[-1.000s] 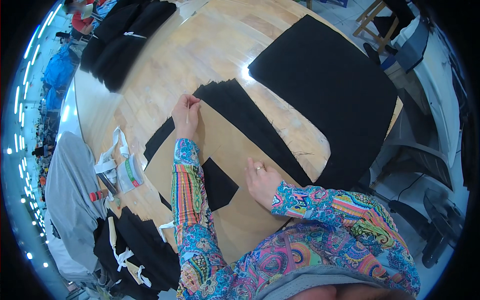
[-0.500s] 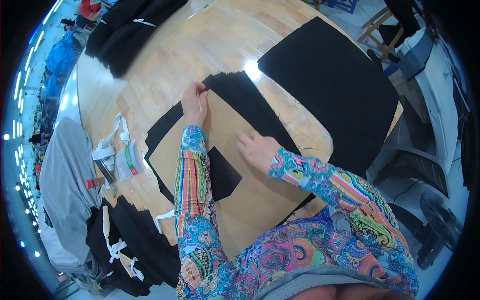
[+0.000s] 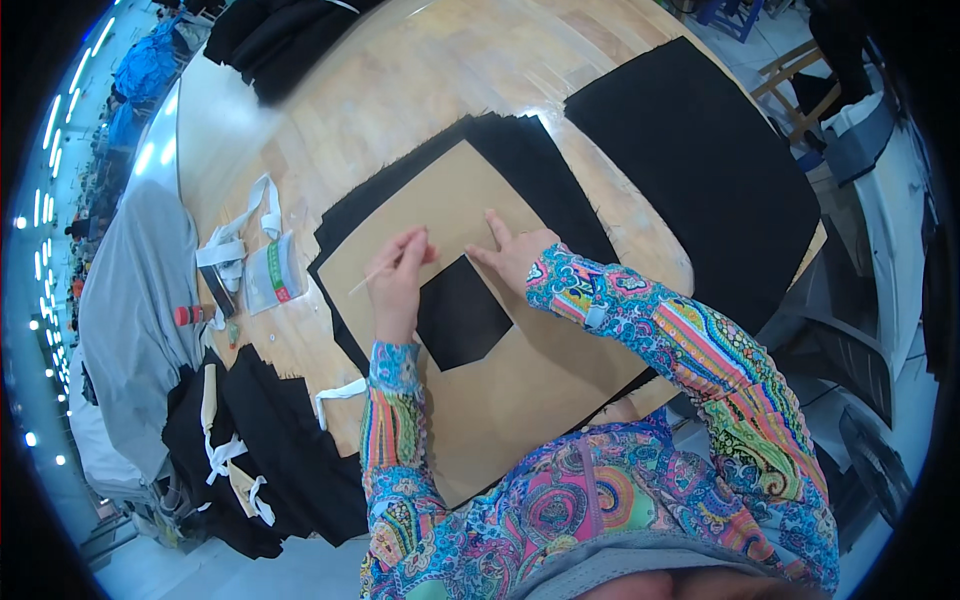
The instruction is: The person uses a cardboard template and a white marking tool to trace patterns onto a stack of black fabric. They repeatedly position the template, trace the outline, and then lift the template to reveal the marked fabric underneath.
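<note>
A tan card pattern (image 3: pixel 535 385) with a pentagon-shaped cut-out lies over a stack of black fabric pieces (image 3: pixel 520 155). Black cloth shows through the opening. My left hand (image 3: pixel 398 285), fingers pinched, is above the card just left of the cut-out and holds a thin pale stick (image 3: pixel 361 285); its exact kind is too small to tell. With thumb and forefinger spread, my right hand (image 3: pixel 520 260) rests on the card at the upper right of the cut-out.
Another black fabric stack (image 3: pixel 700 180) lies at the right. White strips (image 3: pixel 222 255), a clear packet (image 3: pixel 268 275) and a red-capped item (image 3: pixel 190 315) are at the left. Black cloth (image 3: pixel 270 440) hangs at the lower left edge; more black cloth (image 3: pixel 285 40) is at the back.
My left hand has come from the card's top corner down beside the cut-out, still with the pale stick. My right hand's fingers have spread on the card. The view has shifted.
</note>
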`<state>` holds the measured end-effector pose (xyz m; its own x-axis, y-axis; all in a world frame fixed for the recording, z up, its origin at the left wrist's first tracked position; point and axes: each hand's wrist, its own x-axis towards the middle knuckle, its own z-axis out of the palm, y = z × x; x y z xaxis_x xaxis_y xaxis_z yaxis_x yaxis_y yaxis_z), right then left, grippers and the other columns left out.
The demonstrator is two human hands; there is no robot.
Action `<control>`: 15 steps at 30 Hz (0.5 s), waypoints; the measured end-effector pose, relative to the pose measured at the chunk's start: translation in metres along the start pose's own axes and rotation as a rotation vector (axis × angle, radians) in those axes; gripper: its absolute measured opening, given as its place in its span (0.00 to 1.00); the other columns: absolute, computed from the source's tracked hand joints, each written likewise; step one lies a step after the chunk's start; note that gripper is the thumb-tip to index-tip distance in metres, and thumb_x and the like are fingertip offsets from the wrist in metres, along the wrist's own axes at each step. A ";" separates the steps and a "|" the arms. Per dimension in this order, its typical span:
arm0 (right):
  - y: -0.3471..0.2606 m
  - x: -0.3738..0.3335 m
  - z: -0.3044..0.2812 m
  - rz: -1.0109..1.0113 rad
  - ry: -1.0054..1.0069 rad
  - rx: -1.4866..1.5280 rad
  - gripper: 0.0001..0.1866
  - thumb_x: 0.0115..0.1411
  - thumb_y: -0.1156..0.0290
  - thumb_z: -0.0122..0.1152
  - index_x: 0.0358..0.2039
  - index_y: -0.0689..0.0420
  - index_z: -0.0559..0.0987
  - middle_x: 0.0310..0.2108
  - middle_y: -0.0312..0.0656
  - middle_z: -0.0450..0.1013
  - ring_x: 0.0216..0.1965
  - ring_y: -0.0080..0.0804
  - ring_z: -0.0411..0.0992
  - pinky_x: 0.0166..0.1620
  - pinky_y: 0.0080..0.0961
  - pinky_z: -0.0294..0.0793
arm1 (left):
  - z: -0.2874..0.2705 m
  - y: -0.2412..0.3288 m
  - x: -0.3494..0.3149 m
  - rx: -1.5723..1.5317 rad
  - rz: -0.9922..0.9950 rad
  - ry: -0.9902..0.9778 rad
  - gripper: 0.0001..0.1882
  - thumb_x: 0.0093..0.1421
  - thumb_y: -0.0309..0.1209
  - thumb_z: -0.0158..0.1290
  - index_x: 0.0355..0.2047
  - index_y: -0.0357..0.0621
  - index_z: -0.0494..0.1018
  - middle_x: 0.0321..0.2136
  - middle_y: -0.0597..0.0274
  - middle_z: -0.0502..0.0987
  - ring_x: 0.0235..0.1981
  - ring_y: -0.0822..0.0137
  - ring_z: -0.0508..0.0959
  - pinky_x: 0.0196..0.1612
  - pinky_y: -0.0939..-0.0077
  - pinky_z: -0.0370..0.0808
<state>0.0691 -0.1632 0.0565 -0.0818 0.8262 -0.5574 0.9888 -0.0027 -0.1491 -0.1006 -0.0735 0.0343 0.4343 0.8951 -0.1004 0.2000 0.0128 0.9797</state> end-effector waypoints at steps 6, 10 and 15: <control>-0.012 -0.005 -0.018 0.043 -0.056 -0.029 0.33 0.60 0.74 0.44 0.64 0.36 0.52 0.65 0.58 0.40 0.39 0.40 0.77 0.36 0.35 0.79 | 0.003 -0.020 -0.020 0.076 0.024 -0.067 0.11 0.58 0.26 0.53 0.41 0.35 0.74 0.31 0.60 0.76 0.32 0.74 0.76 0.37 0.83 0.72; -0.011 0.001 -0.009 0.039 -0.013 -0.024 0.32 0.60 0.74 0.43 0.64 0.36 0.52 0.65 0.58 0.40 0.39 0.40 0.77 0.37 0.36 0.79 | 0.014 -0.023 -0.015 0.117 0.024 -0.041 0.07 0.57 0.24 0.54 0.36 0.35 0.75 0.30 0.63 0.77 0.32 0.76 0.76 0.36 0.84 0.73; -0.009 0.006 -0.004 0.024 0.007 0.039 0.28 0.63 0.70 0.39 0.64 0.38 0.55 0.65 0.60 0.41 0.44 0.43 0.75 0.37 0.38 0.78 | 0.020 -0.024 -0.016 0.257 0.041 -0.004 0.05 0.56 0.25 0.55 0.31 0.36 0.76 0.27 0.64 0.78 0.29 0.76 0.76 0.35 0.84 0.73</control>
<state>0.0605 -0.1562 0.0576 -0.0572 0.8294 -0.5557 0.9849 -0.0441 -0.1672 -0.0948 -0.0969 0.0092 0.4505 0.8906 -0.0626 0.3981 -0.1376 0.9070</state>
